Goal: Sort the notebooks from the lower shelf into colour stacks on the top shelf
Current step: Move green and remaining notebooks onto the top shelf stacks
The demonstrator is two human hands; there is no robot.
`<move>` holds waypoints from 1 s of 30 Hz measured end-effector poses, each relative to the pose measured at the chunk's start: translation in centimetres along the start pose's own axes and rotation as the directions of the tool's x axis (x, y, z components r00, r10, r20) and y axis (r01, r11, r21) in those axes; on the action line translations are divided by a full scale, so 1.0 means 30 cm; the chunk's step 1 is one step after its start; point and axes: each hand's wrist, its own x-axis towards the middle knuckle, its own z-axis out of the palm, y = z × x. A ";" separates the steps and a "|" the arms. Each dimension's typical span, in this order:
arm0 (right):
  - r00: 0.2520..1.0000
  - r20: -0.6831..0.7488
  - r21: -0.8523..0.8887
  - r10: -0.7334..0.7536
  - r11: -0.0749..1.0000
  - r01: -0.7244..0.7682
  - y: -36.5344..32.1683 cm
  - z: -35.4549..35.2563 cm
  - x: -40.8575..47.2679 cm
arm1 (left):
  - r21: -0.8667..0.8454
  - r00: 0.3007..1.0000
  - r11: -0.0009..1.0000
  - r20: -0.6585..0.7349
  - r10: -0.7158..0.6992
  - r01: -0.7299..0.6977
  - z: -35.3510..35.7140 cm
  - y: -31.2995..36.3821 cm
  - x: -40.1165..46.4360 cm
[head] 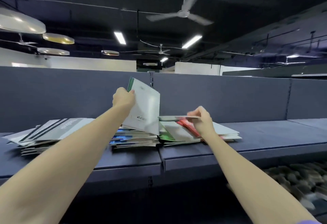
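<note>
Two bare forearms reach up from the lower frame to the top shelf (265, 140). At centre, the left hand (123, 98) grips upright notebooks (145, 107). At centre right, the right hand (203, 119) pinches a flat notebook (177, 117) over the red-and-green stack (178, 131). Risk: the loose, fanned piles, including the blue stack (134, 139) and the grey stack (53, 131) at left, may slide and mix colours.
</note>
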 end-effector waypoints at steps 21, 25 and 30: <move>0.576 0.815 -0.536 0.064 0.464 0.706 0.088 -0.035 0.323 | 0.097 0.996 0.992 -0.032 -0.078 0.081 0.053 0.021 0.034; 0.631 0.774 -0.523 0.052 0.616 0.590 0.131 -0.034 0.336 | 0.079 0.998 0.994 -0.007 -0.070 0.071 0.054 0.023 0.015; 0.540 0.839 -0.401 0.062 0.741 0.538 0.106 0.042 0.277 | 0.075 1.000 0.997 0.025 0.004 -0.006 0.070 0.047 -0.008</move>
